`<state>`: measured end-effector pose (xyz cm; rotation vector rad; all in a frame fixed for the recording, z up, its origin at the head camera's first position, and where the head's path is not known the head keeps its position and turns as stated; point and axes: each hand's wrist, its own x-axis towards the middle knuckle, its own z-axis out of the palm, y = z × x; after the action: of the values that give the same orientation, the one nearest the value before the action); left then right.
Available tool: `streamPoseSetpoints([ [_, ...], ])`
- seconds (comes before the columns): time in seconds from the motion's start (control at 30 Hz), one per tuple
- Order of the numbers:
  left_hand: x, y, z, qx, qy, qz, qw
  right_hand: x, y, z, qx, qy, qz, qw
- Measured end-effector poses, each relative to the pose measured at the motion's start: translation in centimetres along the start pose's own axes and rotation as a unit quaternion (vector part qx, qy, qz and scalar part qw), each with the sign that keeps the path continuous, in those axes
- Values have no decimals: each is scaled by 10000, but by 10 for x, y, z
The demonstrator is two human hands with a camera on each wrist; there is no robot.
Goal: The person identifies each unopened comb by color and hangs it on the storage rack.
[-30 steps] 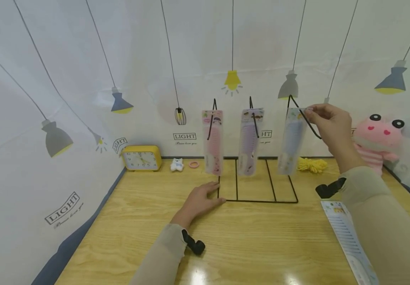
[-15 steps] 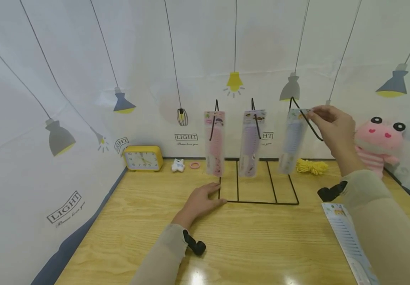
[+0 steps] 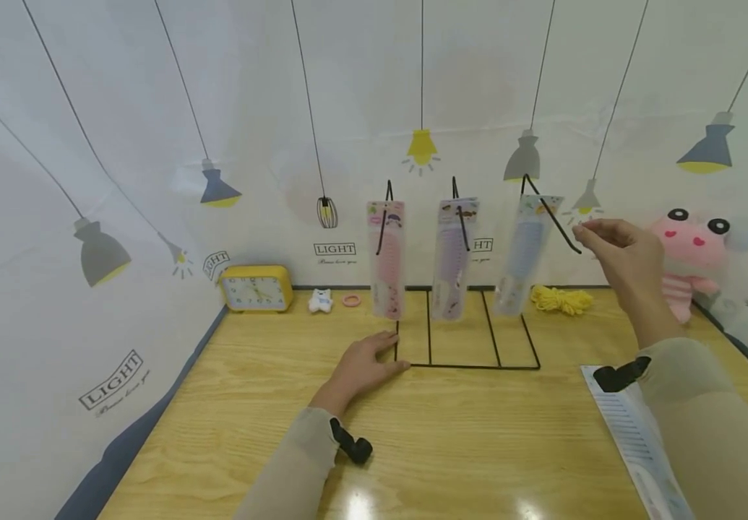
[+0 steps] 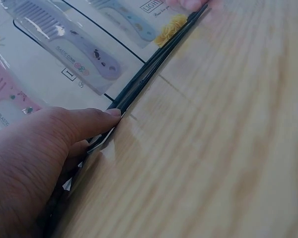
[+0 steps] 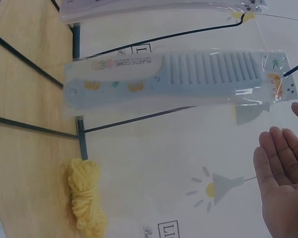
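1. We saw the left hand lying flat at lower centre of the head view, fingers straight and pressed on the base of the black wire rack.
2. In the left wrist view, that left hand filled the lower left of the frame, its fingertips touching the rack's bottom wire on the wooden table.
3. The right hand hovered at right of centre in the head view, fingers loosely spread, holding nothing, just beside the rack's rightmost hook.
4. The blue comb, in its clear packet, hung tilted from that hook, apart from the fingers.
5. The right wrist view showed the blue comb across the upper half of the frame, with the open right hand at lower right, not touching it.
6. We counted 3 packets on the rack: the pink comb at the left, the purple comb in the middle, the blue one at the right.
7. A further packaged comb lay on the table at lower right of the head view.
8. A yellow clock, yellow yarn and a pink plush toy stood along the back edge.
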<state>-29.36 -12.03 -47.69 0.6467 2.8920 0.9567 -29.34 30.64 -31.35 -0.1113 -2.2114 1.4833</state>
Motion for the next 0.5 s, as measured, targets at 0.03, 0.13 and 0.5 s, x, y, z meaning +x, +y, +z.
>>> streamPoseSetpoints([
  [0.03,0,-1,0,22,9,20,10000,-1,2,-1,-5,15,18,10000],
  [0.13,1,-3,2,72,30,38,10000,-3,5,-3,13,44,-18,10000],
  [0.5,1,-3,2,13,-21,22,10000,-15,17,-12,211,-84,-222,9995],
])
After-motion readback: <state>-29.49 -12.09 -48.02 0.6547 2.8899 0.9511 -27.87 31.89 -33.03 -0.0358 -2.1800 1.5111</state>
